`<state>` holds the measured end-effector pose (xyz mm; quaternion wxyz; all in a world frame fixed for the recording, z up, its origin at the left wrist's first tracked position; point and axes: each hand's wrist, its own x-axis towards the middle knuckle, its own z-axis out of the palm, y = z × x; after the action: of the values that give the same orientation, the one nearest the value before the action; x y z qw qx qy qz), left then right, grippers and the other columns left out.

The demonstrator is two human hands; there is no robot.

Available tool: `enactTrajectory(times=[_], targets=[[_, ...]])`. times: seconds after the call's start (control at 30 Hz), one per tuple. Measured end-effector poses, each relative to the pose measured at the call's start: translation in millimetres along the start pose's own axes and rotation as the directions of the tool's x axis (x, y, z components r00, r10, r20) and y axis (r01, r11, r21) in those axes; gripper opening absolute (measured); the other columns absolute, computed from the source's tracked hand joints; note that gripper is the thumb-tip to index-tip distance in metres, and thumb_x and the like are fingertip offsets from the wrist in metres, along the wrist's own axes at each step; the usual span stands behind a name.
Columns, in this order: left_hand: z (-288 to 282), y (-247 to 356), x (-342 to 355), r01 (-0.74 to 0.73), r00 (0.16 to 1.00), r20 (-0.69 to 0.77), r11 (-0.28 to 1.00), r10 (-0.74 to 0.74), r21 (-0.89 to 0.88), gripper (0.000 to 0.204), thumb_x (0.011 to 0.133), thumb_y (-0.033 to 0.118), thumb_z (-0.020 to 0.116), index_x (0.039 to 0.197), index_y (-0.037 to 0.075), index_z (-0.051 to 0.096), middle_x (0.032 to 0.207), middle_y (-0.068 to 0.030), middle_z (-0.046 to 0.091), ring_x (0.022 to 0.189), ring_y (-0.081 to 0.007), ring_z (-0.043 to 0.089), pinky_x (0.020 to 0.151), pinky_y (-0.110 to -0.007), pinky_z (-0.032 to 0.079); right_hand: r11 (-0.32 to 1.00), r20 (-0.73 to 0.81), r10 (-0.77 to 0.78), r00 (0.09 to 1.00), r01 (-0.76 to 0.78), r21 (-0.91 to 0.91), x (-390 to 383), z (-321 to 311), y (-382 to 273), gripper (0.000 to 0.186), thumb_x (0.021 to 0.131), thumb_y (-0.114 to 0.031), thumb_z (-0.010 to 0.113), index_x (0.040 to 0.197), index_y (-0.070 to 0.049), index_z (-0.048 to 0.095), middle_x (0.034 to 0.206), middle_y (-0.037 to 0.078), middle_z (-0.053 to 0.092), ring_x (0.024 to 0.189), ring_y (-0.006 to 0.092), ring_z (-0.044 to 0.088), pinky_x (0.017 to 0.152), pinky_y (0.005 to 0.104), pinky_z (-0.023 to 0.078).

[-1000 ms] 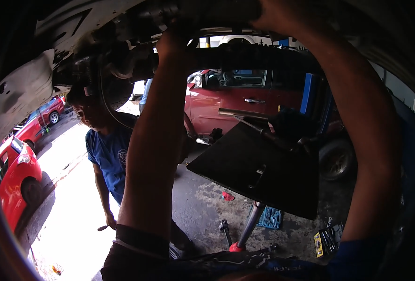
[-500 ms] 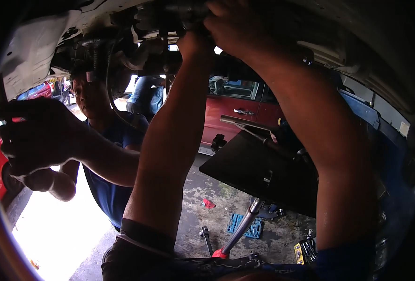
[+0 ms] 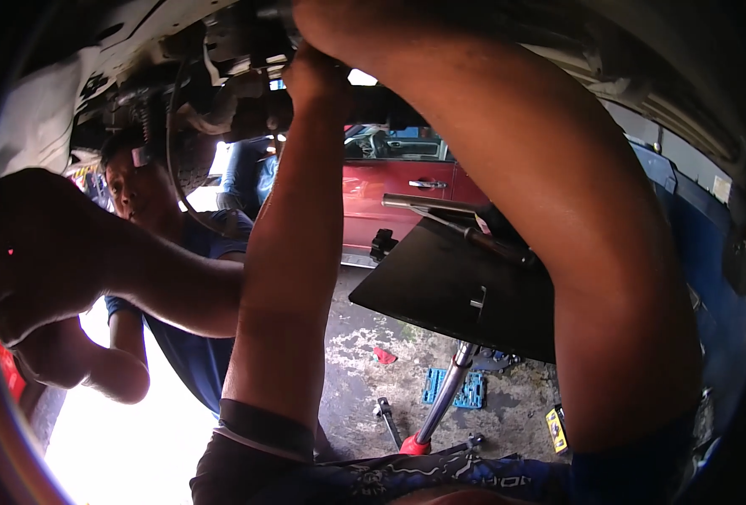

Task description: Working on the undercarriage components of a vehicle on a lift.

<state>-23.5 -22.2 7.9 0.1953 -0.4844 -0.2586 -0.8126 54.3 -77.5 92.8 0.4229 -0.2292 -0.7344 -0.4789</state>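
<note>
1. Left hand (image 3: pixel 314 77): raised to the underbody (image 3: pixel 226 105), fingers hidden; grip cannot be told.
2. Right hand (image 3: pixel 318 23): just above the left, partly cut off; grip likewise indeterminable.
3. Underbody: overhead, along the upper view.
4. Tray (image 3: pixel 423 282): black, on a post (image 3: pixel 445 391) below, bearing tools (image 3: pixel 499 247).

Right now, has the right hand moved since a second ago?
Yes: the right hand has moved leftward, from roughly above the door handle to well left of it in the view.
</note>
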Motion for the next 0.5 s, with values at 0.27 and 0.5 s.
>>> enactTrajectory(times=[0.27, 0.5], targets=[[63, 2, -7, 0.151, 0.982, 0.112, 0.989, -0.151, 0.012, 0.036, 0.087, 0.028, 0.065, 0.114, 0.003, 0.062, 0.108, -0.0145, 0.068, 0.098, -0.0213, 0.067, 0.081, -0.034, 0.051, 0.718, -0.593, 0.579, 0.559, -0.005, 0.696, 27, 97, 40, 0.054, 0.100, -0.042, 0.028, 0.132, -0.007, 0.056, 0.128, 0.016, 0.059, 0.116, 0.0340, 0.058, 0.106, 0.0440, 0.040], [-2, -65, 22, -0.152, 0.988, 0.055, 0.909, 0.141, 0.388, 0.034, 0.078, 0.019, 0.075, 0.108, 0.008, 0.063, 0.094, -0.0081, 0.071, 0.096, -0.0263, 0.068, 0.077, -0.034, 0.052, 0.913, 0.050, 0.115, 0.992, -0.126, 0.388, 0, -1, 2, 0.041, 0.094, -0.027, 0.045, 0.127, -0.008, 0.059, 0.117, 0.019, 0.065, 0.106, 0.0317, 0.065, 0.092, 0.0453, 0.051]])
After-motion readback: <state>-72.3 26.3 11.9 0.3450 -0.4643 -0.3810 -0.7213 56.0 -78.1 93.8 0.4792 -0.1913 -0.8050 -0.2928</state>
